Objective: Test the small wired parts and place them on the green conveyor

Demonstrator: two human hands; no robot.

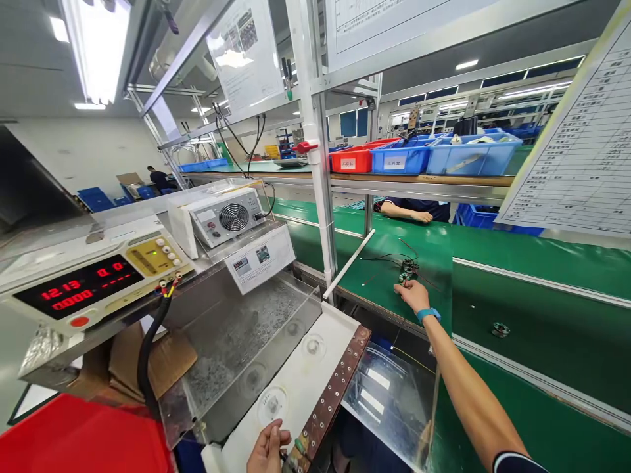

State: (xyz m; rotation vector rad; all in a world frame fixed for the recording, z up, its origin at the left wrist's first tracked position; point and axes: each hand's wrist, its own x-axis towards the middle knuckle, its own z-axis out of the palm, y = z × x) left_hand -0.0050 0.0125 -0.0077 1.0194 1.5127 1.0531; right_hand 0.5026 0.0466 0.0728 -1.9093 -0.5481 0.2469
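My right hand (414, 297), with a blue band at the wrist, reaches out over the green bench. Its fingers close on the edge of a small round circuit board (408, 270) with black and thin coloured wires trailing from it. Low in the picture, my left hand (269, 448) has its thumb and fingers pressed together beside a white fixture plate (241, 437). Whatever it pinches is hidden. A green-handled clip (301, 448) lies right by its fingertips, at the end of a brown strip (340, 387) dotted with metal studs.
A power meter (93, 282) with red digits stands left, beside a grey supply unit (229, 217). Another round board (500, 330) lies on the green conveyor (542, 309). A metal post (320, 197) rises mid-view. Red (357, 157) and blue bins (473, 157) line the shelf. A co-worker's arm (407, 211) rests behind.
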